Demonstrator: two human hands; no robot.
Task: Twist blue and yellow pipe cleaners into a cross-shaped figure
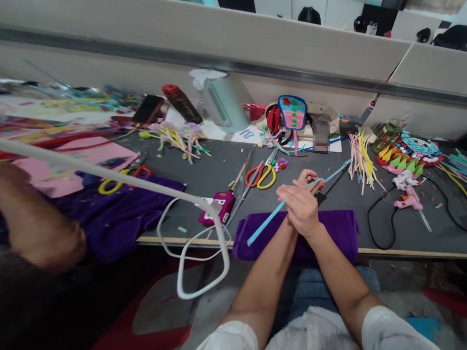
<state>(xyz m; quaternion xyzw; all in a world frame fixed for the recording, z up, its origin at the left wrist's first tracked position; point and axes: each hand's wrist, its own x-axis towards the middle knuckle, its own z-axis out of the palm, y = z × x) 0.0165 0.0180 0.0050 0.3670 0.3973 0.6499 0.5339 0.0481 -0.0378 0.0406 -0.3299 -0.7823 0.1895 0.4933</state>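
A long light blue pipe cleaner [265,225] slants across in front of me, its far part looking twisted. My right hand [303,208] lies over it with fingers stretched and close together. Beneath and just beyond, my left hand [309,178] has its fingers partly curled, so the pipe cleaner is pressed between both hands. My wrists cross above a folded purple cloth [339,226] at the table's front edge. Part of the left palm is hidden. Scissors [264,176] with red and yellow handles lie to the left of my hands.
A pink glue gun [409,200] with a black cord lies right. Cut pipe cleaners [361,158] stand bunched beyond my hands. A white tube frame [222,243] crosses the left front, near a magenta box [218,208]. Another person's arm [40,223] is at far left.
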